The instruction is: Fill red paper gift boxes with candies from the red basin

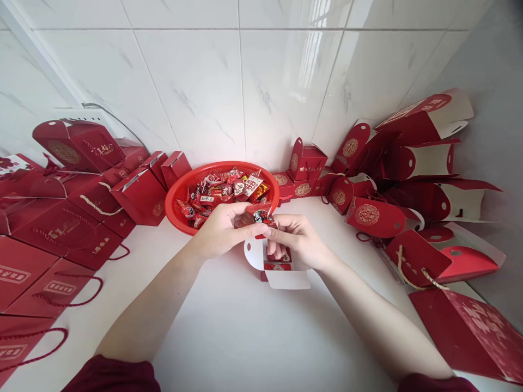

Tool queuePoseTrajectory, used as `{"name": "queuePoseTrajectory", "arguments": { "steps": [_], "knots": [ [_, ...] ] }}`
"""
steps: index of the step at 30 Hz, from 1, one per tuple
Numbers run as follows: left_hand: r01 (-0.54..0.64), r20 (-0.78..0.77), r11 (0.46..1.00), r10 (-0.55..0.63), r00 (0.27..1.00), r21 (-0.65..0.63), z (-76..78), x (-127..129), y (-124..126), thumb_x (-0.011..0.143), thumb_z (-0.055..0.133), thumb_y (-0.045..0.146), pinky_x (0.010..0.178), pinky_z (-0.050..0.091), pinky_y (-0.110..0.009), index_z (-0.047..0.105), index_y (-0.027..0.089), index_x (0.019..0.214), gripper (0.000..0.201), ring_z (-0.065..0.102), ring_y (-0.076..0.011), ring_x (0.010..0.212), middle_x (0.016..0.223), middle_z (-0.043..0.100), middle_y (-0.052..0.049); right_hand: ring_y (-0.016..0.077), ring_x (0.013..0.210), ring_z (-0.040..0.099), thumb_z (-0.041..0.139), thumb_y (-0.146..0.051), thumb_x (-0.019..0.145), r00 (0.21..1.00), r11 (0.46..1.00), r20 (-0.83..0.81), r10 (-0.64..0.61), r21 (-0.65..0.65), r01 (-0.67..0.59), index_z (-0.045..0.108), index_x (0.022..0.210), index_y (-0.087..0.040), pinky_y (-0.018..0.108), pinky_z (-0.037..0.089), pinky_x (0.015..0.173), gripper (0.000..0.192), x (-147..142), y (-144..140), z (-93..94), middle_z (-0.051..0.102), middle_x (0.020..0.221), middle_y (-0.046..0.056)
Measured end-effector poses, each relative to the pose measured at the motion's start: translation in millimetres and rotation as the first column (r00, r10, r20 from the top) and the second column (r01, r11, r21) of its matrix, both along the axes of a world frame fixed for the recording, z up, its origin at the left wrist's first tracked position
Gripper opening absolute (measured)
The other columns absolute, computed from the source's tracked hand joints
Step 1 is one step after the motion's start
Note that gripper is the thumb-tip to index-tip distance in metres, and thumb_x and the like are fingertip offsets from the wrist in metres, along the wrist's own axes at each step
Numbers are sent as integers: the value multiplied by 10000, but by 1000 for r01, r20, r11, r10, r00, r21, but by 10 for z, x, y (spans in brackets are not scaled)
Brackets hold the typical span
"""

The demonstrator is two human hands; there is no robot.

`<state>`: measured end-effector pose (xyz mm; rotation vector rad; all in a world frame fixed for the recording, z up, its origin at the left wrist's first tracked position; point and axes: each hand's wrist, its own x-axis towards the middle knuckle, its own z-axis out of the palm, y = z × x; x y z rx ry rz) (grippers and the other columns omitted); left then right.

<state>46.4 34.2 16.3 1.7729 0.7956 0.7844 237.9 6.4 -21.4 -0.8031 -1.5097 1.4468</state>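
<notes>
Both hands (261, 231) pinching wrapped candy (261, 217), open box (278, 267), red basket (180, 193)

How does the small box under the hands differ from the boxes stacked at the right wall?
The small box stands alone on the counter with white flaps spread open and candy inside; the stacked boxes lie tipped on their sides in a pile. The small box sits beneath both hands, left hand and right hand, which pinch a wrapped candy; the stacked boxes go untouched. Both are red outside, white inside.

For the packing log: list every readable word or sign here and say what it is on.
Nothing reads clearly.
Round gold emblem, blurred: folded boxes.
Gold characters, blurred: bags.
Print too small: candies in the basket and the candy both hands hold.
</notes>
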Motion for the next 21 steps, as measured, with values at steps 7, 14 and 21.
{"name": "queuePoseTrajectory", "arguments": {
  "steps": [7,14,21],
  "knots": [
    [-58,-137,996,66,988,64,54,-41,-7,839,676,406,678,501,-261,713,167,991,285,633,-164,753,859,702,-43,123,582,645,592,-513,898,966,997,258,24,63,-41,638,883,-175,241,521,544,342,123,-8,97,684,812,33],
    [-33,-250,991,64,966,126,18,15,-54,817,687,432,569,462,-236,721,163,876,278,621,-150,634,722,700,-19,161,780,648,614,-466,896,966,979,220,-134,183,94,562,1197,-242,255,549,582,379,158,-12,145,655,989,46],
    [-88,-346,936,211,914,340,-56,79,-60,839,635,501,499,355,-232,671,171,769,339,528,-120,546,650,650,10,176,850,635,555,-346,949,938,926,272,-215,361,107,532,1288,-279,310,534,727,346,175,-33,161,657,979,29]
  ]
}}
